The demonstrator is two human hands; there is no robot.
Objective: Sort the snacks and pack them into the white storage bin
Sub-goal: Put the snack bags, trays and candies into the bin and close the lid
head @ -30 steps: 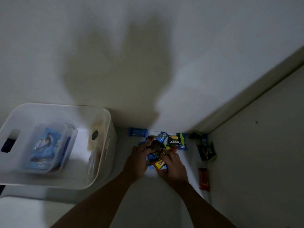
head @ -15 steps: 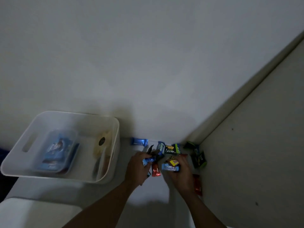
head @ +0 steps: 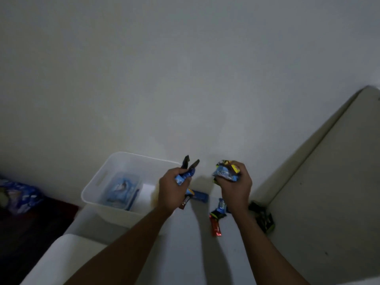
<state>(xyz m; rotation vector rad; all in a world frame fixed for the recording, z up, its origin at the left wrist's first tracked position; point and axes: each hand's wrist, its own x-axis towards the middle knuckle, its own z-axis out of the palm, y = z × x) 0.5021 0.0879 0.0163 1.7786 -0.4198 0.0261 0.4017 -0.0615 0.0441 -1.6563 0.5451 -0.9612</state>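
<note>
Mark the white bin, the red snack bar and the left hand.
white bin [head: 96, 191]: head view, left wall beside the handle slot.
red snack bar [head: 215, 227]: head view, middle of wrapper.
left hand [head: 171, 190]: head view, back of hand.

Open-topped white bin [head: 95, 185]: a clear box [head: 123, 187] fills its left half, bare floor beside it; wall [head: 185, 79] behind.

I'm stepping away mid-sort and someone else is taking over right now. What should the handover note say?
Left hand grips a few snack packets, raised beside the white storage bin.
Right hand grips a bundle of mixed snacks.
Done: a clear container of blue packs sits in the bin.
Left: bin both handfuls, then the blue bar, red bar and dark green packets lying on the surface.
</note>
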